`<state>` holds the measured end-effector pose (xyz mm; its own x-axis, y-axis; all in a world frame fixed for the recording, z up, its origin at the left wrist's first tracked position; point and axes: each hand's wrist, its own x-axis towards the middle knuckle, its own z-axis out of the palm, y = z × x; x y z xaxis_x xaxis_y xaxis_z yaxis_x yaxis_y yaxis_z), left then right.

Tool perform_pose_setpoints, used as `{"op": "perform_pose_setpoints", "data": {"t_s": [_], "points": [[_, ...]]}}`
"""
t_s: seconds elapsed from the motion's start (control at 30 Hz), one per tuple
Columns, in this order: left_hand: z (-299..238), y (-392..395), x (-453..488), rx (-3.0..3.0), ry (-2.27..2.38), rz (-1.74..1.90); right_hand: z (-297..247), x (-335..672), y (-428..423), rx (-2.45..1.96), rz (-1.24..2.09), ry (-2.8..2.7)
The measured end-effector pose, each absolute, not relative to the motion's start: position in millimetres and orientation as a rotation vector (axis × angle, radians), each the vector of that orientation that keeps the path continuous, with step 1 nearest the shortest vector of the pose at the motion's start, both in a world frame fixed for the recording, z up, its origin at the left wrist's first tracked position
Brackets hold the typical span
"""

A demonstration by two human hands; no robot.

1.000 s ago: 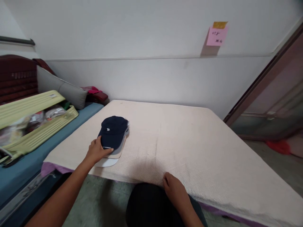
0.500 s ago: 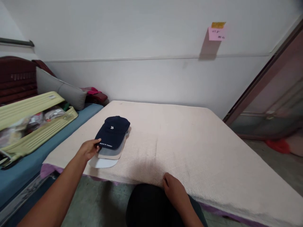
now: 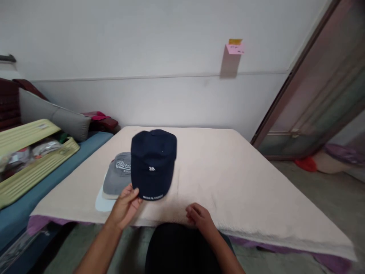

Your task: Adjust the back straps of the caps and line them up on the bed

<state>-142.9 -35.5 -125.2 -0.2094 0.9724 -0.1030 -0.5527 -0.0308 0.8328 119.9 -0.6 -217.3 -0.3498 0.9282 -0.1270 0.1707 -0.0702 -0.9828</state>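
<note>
A navy blue baseball cap (image 3: 154, 156) with a small white logo is held up by its brim in my left hand (image 3: 127, 203), the thumb on top of the brim. Behind it, at the left of the cream-covered table (image 3: 228, 182), lies a grey cap (image 3: 114, 180) with white lettering, partly hidden by the navy one. A pale white brim (image 3: 103, 202) sticks out beneath the grey cap. My right hand (image 3: 199, 215) rests over the table's front edge near my knee, its fingers curled in and nothing visible in them.
To the left, a blue surface (image 3: 97, 142) bears a grey cushion (image 3: 57, 114) and a yellow-green open case (image 3: 42, 167) with wrapped items. A pink note (image 3: 235, 48) is taped to the wall. A framed door panel (image 3: 302, 114) stands at right.
My left hand has lifted the navy cap off the stack and moved it right and toward me, uncovering the grey cap. My right hand stays near the edge; the view has turned slightly right.
</note>
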Motion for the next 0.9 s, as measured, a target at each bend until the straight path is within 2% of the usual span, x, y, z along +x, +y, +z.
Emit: {"op": "perform_pose_setpoints", "data": {"t_s": [0.1, 0.2, 0.33, 0.47, 0.6, 0.9], "points": [[-133.7, -55.1, -89.8, 0.628, 0.833, 1.393, -190.3, 133.2, -4.5, -0.824, 1.731, -1.028], [-138.0, -72.2, -51.9, 0.667, 0.802, 1.235, -154.0, 153.5, -11.7, -0.608, 1.675, -0.825], [-138.8, -85.1, -36.5, 0.85, 0.919, 1.043, -117.6, 184.3, -24.3, -0.558, 1.615, -0.819], [-137.7, -91.8, -49.1, 0.848, 0.996, 0.911, -110.9, 204.2, -44.8, -0.546, 1.69, -0.922], [-125.5, -95.1, -57.3, 0.606, 0.944, 1.019, -121.5, 209.6, -67.1, -0.576, 1.691, -1.052], [-81.2, -77.0, -42.8, 0.477, 0.909, 1.372, -128.6, 201.9, -61.4, -0.806, 1.387, -1.219]]}}
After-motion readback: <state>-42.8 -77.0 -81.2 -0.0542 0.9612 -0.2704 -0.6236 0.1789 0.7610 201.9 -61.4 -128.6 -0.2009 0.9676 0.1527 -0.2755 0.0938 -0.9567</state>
